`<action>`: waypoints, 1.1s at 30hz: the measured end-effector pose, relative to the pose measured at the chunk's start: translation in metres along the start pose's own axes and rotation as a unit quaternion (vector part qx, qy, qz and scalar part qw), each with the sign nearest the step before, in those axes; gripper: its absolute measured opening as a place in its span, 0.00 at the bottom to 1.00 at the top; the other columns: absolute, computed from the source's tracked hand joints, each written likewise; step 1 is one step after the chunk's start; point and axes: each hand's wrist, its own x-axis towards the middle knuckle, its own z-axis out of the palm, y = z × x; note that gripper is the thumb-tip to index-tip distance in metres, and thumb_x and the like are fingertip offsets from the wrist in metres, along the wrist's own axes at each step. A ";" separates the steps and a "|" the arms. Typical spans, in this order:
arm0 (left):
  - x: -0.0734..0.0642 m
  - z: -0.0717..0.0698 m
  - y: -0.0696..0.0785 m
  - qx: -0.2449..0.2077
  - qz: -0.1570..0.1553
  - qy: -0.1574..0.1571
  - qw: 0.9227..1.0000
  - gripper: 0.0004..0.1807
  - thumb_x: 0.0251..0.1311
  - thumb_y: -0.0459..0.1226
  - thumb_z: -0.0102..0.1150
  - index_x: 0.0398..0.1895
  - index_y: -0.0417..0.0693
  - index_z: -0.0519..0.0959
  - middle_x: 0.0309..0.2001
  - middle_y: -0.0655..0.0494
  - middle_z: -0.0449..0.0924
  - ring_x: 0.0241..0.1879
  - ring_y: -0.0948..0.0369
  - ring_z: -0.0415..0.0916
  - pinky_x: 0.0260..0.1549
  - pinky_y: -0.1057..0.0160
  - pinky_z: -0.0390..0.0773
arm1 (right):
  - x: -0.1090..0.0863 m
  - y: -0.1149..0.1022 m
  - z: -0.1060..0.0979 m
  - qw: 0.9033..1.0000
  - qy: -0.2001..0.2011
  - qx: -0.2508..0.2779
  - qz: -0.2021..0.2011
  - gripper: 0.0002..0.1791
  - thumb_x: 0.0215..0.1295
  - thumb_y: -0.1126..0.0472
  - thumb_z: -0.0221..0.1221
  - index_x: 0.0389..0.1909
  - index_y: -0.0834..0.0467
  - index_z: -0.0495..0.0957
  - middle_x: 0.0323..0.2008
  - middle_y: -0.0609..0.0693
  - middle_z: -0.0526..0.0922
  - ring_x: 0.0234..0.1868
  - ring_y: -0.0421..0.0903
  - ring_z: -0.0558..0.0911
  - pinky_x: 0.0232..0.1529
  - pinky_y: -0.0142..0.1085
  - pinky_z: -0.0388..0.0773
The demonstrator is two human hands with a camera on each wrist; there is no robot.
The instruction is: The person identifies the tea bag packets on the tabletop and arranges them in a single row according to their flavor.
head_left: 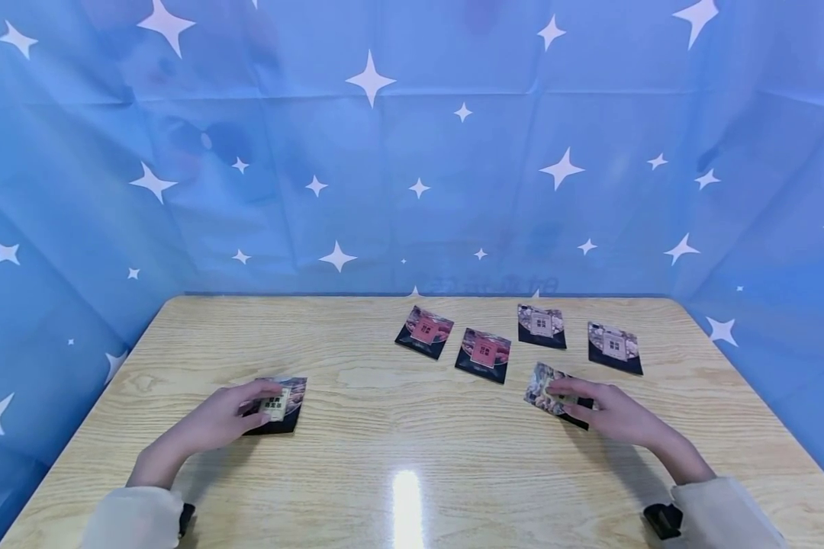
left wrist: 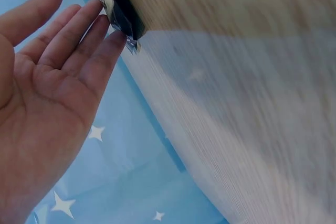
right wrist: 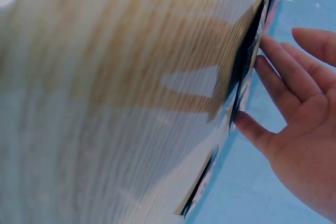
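Observation:
My left hand (head_left: 216, 419) rests its fingertips on a dark square sachet (head_left: 294, 404) with a pale yellow label, lying at the left of the table. In the left wrist view the fingers (left wrist: 79, 45) are nearly straight against that sachet's edge, the thumb apart. Over at the right, my right hand (head_left: 618, 415) touches another dark, floral-patterned sachet (head_left: 539, 385) that lies tilted; its label is mostly covered. The right wrist view has these fingers (right wrist: 286, 72) extended along the sachet (right wrist: 245, 61), the thumb held away from it.
Two sachets with red labels, one left (head_left: 426, 332) and one right (head_left: 484, 354), lie near the middle back. Two with pale pink labels, one nearer the back edge (head_left: 542, 325) and one farther right (head_left: 614, 347), lie beyond my right hand. A blue star-patterned cloth (head_left: 419, 145) hangs behind the wooden table (head_left: 357, 442).

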 end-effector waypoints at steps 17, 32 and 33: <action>-0.022 -0.012 -0.005 0.001 -0.019 0.017 1.000 0.22 0.63 0.36 0.53 0.60 0.39 0.68 0.57 0.40 0.68 0.59 0.40 0.62 0.53 0.43 0.66 | 0.000 -0.003 0.000 1.000 -0.002 -0.003 -0.016 0.20 0.68 0.61 0.50 0.59 0.66 0.67 0.56 0.64 0.70 0.51 0.61 0.73 0.42 0.41 0.76; -0.023 -0.005 -0.006 0.036 -0.034 0.031 0.998 0.23 0.59 0.31 0.56 0.59 0.36 0.69 0.59 0.32 0.64 0.56 0.37 0.62 0.49 0.44 0.71 | -0.002 -0.005 -0.002 1.000 -0.015 0.008 -0.008 0.21 0.69 0.61 0.49 0.59 0.65 0.67 0.56 0.64 0.70 0.52 0.61 0.72 0.43 0.43 0.75; -0.023 -0.005 -0.006 0.035 -0.032 0.030 0.998 0.23 0.59 0.31 0.56 0.59 0.36 0.68 0.59 0.32 0.64 0.56 0.37 0.62 0.48 0.44 0.71 | -0.003 -0.005 -0.002 1.000 -0.019 0.013 -0.006 0.21 0.69 0.61 0.49 0.59 0.65 0.67 0.57 0.64 0.69 0.53 0.62 0.71 0.44 0.44 0.75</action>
